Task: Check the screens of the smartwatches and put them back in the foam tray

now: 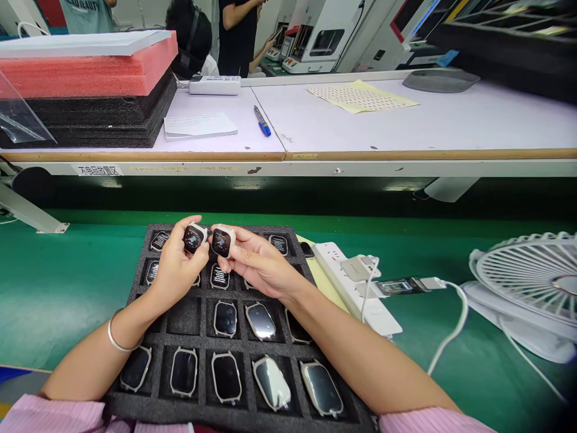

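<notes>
My left hand is closed around a small smartwatch body with its screen lit. Right beside it, my right hand pinches a second lit watch body; the two watches nearly touch. Both hands hover over the far half of a black foam tray lying on the green mat. Several watch bodies sit in the tray's pockets: lit ones in the far rows, dark ones in the near rows. A silver bangle circles my left wrist.
A white power strip with plugged chargers and a cable lies right of the tray. A white fan stands at far right. Above, a shelf carries foam sheets, a notepad, a blue pen and a yellow sheet. People stand behind.
</notes>
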A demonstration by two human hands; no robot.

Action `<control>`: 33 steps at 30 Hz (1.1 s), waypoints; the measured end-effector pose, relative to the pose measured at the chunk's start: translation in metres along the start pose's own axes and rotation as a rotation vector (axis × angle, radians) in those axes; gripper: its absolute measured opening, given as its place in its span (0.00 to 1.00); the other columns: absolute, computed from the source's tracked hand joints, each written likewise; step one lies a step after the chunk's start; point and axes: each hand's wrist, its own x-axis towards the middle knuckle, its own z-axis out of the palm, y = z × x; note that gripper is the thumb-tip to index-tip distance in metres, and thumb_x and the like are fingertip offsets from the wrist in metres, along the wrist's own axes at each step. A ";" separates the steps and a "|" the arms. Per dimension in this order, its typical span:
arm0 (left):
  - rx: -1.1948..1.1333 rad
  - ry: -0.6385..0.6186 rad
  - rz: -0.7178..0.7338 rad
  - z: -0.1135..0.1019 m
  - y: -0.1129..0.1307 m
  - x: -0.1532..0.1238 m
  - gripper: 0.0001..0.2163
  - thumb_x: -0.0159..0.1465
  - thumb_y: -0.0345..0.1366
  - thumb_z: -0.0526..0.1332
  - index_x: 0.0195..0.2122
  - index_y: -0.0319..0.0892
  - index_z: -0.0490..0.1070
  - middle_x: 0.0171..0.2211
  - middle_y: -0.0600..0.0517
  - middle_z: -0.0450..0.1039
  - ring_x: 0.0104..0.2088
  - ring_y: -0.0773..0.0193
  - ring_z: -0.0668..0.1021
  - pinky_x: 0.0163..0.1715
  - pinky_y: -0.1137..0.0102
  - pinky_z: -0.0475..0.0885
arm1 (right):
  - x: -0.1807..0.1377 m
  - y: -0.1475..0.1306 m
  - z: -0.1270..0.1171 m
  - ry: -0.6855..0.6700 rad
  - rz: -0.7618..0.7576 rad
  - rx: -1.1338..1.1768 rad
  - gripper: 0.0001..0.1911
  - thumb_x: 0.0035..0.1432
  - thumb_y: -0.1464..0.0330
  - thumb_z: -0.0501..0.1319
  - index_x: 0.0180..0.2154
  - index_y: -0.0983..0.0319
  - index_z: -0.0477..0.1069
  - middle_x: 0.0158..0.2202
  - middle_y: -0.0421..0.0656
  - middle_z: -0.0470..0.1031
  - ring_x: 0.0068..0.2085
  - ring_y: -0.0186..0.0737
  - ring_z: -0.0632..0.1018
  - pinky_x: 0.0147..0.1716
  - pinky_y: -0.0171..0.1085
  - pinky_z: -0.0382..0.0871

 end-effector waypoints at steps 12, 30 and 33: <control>-0.019 -0.008 0.008 0.000 -0.002 0.001 0.21 0.60 0.38 0.62 0.55 0.42 0.68 0.39 0.50 0.73 0.39 0.61 0.75 0.40 0.68 0.71 | -0.001 0.000 0.001 -0.007 -0.007 0.009 0.24 0.56 0.59 0.77 0.51 0.59 0.76 0.39 0.42 0.72 0.32 0.39 0.73 0.36 0.38 0.72; -0.392 -0.159 -0.213 0.002 -0.003 0.005 0.21 0.57 0.39 0.68 0.51 0.41 0.70 0.42 0.49 0.75 0.39 0.64 0.77 0.44 0.67 0.73 | 0.000 0.003 -0.003 -0.057 -0.006 0.098 0.20 0.57 0.63 0.78 0.49 0.60 0.78 0.41 0.42 0.73 0.32 0.37 0.73 0.35 0.36 0.71; -0.409 -0.163 -0.209 0.002 -0.003 0.005 0.22 0.56 0.39 0.69 0.51 0.42 0.70 0.44 0.48 0.76 0.40 0.63 0.78 0.43 0.68 0.73 | 0.001 0.003 -0.003 -0.052 -0.014 0.092 0.20 0.57 0.62 0.78 0.49 0.60 0.78 0.40 0.42 0.73 0.33 0.37 0.73 0.35 0.36 0.71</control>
